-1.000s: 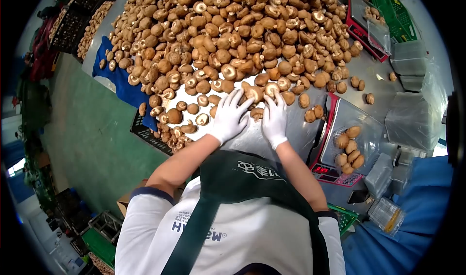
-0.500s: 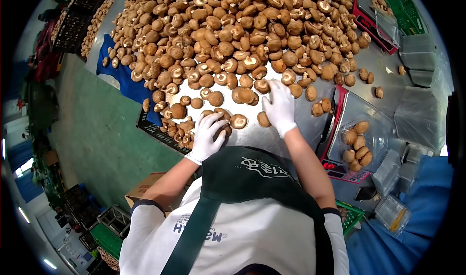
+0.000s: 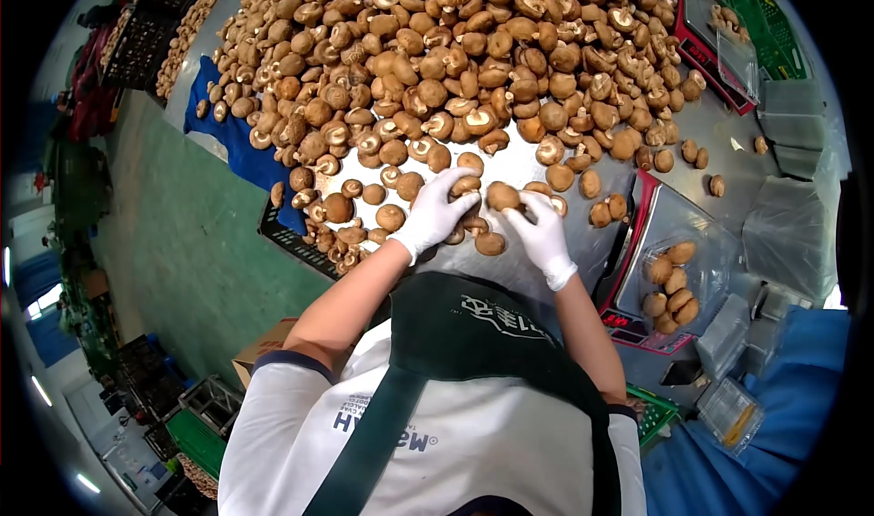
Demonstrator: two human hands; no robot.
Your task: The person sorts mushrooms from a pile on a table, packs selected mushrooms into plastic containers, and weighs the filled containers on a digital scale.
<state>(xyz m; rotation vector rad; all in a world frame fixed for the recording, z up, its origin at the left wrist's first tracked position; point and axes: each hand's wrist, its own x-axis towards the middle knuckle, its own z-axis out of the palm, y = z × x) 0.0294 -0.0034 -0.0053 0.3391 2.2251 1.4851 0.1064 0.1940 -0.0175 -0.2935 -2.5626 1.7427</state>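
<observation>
Brown mushrooms lie in a big pile on the metal table. My left hand, in a white glove, curls its fingers on a mushroom at the near edge of the pile. In the other white glove, my right hand pinches a round mushroom between thumb and fingers. Between and just below the hands lie a few loose mushrooms. Part of what lies under the left palm is hidden.
At right, a red scale carries a clear tray of mushrooms; another scale stands behind it. Clear containers lie beyond. A black crate of mushrooms and a blue cloth are at the table's left edge.
My left hand has moved right and up from the mushrooms at lower left. My right hand has come down slightly and taken hold of a mushroom.
</observation>
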